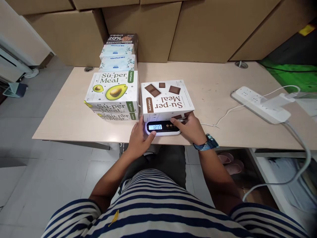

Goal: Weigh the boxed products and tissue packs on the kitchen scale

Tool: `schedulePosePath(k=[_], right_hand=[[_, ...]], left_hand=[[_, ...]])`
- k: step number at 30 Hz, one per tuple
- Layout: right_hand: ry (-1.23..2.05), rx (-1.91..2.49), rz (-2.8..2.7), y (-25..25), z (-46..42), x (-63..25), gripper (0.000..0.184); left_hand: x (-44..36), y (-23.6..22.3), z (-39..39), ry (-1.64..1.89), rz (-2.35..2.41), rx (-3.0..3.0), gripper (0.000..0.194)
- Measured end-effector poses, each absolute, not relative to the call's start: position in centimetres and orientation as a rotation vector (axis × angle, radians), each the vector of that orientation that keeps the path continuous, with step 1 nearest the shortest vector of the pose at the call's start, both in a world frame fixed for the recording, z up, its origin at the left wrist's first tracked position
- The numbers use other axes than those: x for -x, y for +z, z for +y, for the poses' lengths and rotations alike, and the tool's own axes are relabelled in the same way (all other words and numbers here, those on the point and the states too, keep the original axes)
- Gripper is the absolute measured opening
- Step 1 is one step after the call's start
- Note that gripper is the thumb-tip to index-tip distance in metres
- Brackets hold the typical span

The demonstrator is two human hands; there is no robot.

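Note:
A white box with chocolate pieces printed on it (167, 97) lies on a digital scale (163, 128), its lettering upside down to me. The scale's lit display seems to read 1217. My left hand (139, 138) is closed around the scale's left front corner, thumb on the front edge and fingers beside the box. At the right end, my right hand (192, 129) is closed too; its thumb rests by the buttons at the box's lower edge, while its other fingers are partly hidden. Left of the scale stands a stack of white avocado-print boxes (114, 89).
Blue-white tissue packs (117, 62) and a dark box (123, 38) stand behind the avocado boxes. Large cardboard cartons (198, 33) line the table's back. A power strip (260, 104) with plugged-in cables lies at right; a thin white cable (224, 115) runs toward the scale.

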State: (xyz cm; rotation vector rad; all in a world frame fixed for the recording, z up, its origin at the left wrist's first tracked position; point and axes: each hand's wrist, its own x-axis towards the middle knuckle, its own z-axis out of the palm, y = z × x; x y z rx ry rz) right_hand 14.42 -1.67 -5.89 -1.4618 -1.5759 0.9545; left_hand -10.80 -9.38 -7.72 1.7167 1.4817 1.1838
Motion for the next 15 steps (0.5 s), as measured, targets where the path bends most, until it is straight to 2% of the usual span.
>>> schedulePosePath(k=[5,8,11,15], right_hand=[[0.689,1.516,-1.572,-6.3,-2.4,-14.6,0.085],[0.586,1.383,-1.445,-6.5,-2.6,-14.9,0.095],[0.64,1.33,-1.33,-6.8,-2.6,-15.3,0.105],[0.729,1.411,-1.283,-7.5,-2.2,-15.9,0.103]], left_hand=[[11.2,-7.9,-9.6,1.108,1.484,-1.76,0.099],[11.2,-7.8,-9.5,1.125,1.455,-1.744,0.097],[11.1,-7.7,-9.5,1.112,1.458,-1.734,0.097],[11.2,-7.7,-9.5,1.082,1.469,-1.751,0.098]])
